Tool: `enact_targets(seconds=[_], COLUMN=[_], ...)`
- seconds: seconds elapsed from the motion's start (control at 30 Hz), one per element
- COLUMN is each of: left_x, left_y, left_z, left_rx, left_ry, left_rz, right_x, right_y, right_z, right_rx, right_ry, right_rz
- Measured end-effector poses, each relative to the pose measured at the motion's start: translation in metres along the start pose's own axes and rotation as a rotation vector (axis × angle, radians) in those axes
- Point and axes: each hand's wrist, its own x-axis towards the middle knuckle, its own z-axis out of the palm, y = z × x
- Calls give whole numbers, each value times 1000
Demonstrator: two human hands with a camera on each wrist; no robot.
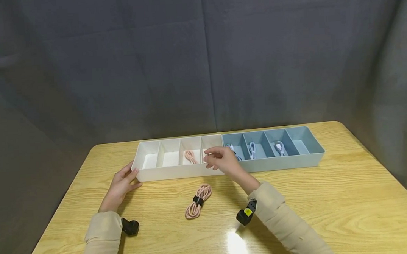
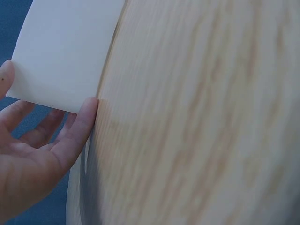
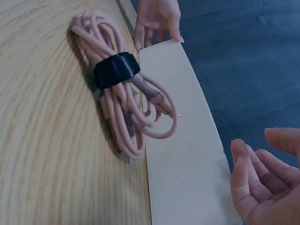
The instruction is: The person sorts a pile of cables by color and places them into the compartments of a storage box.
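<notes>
My left hand rests against the left end of a white divided box, its thumb and a finger at the front corners. Over the white box's rightmost compartment hovers my right hand, fingers loosely bent, thumb apart from them in the right wrist view and nothing between them. Beneath it, part of a pink item shows in that compartment, mostly hidden. A coiled pink cable lies one compartment to the left. On the table in front of the box is a larger coiled pink cable, bound with a black strap.
A blue divided box adjoins the white one on the right. Three of its compartments hold light-blue cables. Both boxes stand along the back of the wooden table, before a dark grey curtain.
</notes>
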Motion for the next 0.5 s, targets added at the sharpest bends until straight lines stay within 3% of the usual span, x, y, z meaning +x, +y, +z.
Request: enact_targets(seconds=[0.3, 0.5], left_x=[0, -1], left_y=[0, 0], left_z=[0, 0], left_rx=[-13, -26], left_ry=[-2, -6], left_rz=[0, -3], right_x=[-10, -11], right_y=[0, 4], right_z=[-5, -8], right_rx=[-77, -143], right_ry=[-98, -233], right_rz=[-9, -43])
